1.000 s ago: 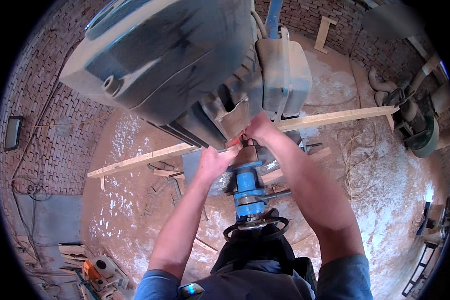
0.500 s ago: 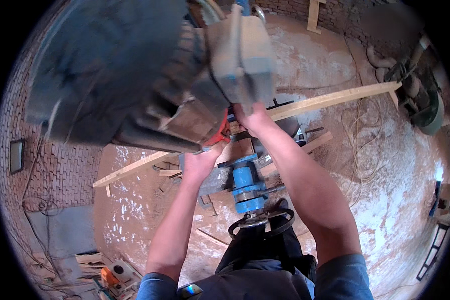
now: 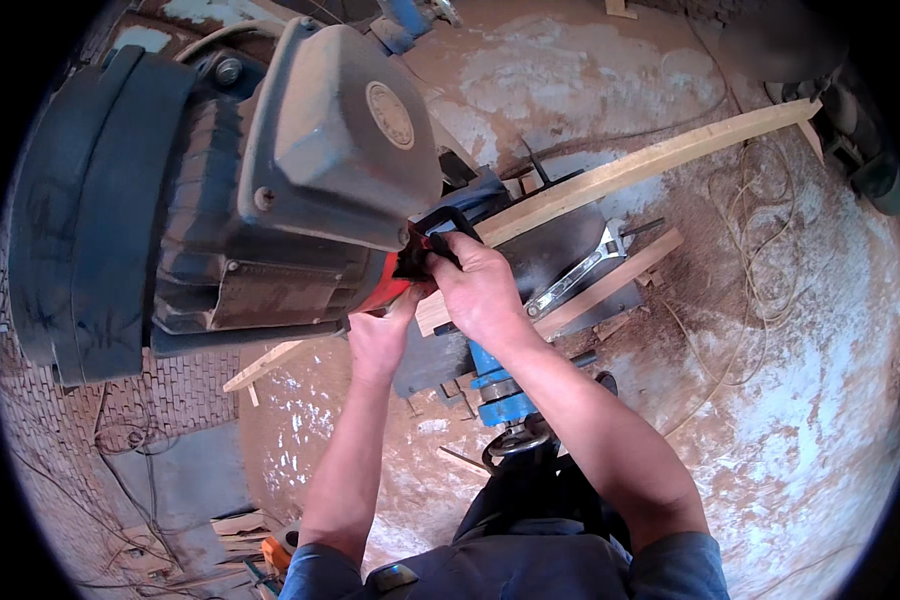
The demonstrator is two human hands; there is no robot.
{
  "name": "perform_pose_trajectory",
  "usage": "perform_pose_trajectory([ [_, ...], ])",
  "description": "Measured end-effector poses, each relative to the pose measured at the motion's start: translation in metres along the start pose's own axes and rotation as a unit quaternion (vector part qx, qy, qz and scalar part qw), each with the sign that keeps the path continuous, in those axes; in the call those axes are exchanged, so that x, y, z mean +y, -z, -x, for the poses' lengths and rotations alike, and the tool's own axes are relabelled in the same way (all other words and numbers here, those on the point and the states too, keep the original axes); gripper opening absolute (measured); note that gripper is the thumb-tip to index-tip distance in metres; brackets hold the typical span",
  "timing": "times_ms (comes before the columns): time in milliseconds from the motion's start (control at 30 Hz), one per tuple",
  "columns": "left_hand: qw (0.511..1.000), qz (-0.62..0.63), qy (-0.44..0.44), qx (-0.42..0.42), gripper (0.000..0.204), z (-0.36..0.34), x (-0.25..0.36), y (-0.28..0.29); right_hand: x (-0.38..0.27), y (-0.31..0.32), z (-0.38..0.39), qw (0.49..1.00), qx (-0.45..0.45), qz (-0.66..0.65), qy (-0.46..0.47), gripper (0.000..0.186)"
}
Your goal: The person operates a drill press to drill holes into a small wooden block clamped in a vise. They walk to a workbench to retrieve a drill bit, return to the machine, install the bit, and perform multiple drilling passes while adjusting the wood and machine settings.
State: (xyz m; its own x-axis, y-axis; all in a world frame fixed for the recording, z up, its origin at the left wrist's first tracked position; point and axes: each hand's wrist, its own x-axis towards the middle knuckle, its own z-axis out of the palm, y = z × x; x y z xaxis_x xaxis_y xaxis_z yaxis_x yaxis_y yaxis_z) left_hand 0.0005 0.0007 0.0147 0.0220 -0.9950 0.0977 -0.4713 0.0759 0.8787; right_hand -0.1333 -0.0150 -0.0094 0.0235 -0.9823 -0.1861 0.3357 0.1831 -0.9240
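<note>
A large dusty electric motor [image 3: 250, 290] with a terminal box [image 3: 355, 140] fills the upper left. At its right end is a red rim [image 3: 380, 284], with a black part [image 3: 417, 262] beside it. My right hand [image 3: 478, 290] is closed around that black part, fingers bent and thumb partly hidden. My left hand [image 3: 378, 340] is at the rim's lower edge; its fingertips are closed against the red piece and partly covered. Below, partly behind my right hand and forearm, is a blue machine column [image 3: 505, 400] with a handwheel [image 3: 518, 445].
A long pale timber [image 3: 630, 175] crosses behind the hands. An adjustable wrench [image 3: 580, 268] lies on the dark machine table beside a shorter board [image 3: 610, 282]. A loose cord [image 3: 745, 240] lies on the dusty floor at right. Wood scraps [image 3: 240, 525] are at lower left.
The view has shifted, and the motor now appears sharper. My right hand has come down from beside the terminal box to the black part. The wrench shows more fully.
</note>
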Motion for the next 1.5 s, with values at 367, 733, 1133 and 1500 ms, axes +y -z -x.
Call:
perform_pose_trajectory([
  [367,0.998,0.042,-0.032,0.032,0.033,0.003,-0.007,-0.006,0.003,-0.01,-0.002,0.994,0.04,0.077,0.064,0.026],
  [733,0.999,0.03,-0.021,0.028,0.028,0.002,-0.002,-0.002,-0.019,-0.012,-0.017,0.956,-0.021,0.28,0.083,0.026],
  [1133,0.995,-0.083,-0.053,0.03,0.025,0.003,-0.035,0.001,-0.006,-0.015,-0.05,0.917,-0.09,0.386,0.049,0.031],
  [1500,0.996,-0.073,0.016,-0.037,0.033,0.003,-0.019,0.001,0.012,0.018,-0.092,0.687,-0.256,0.674,0.091,0.023],
])
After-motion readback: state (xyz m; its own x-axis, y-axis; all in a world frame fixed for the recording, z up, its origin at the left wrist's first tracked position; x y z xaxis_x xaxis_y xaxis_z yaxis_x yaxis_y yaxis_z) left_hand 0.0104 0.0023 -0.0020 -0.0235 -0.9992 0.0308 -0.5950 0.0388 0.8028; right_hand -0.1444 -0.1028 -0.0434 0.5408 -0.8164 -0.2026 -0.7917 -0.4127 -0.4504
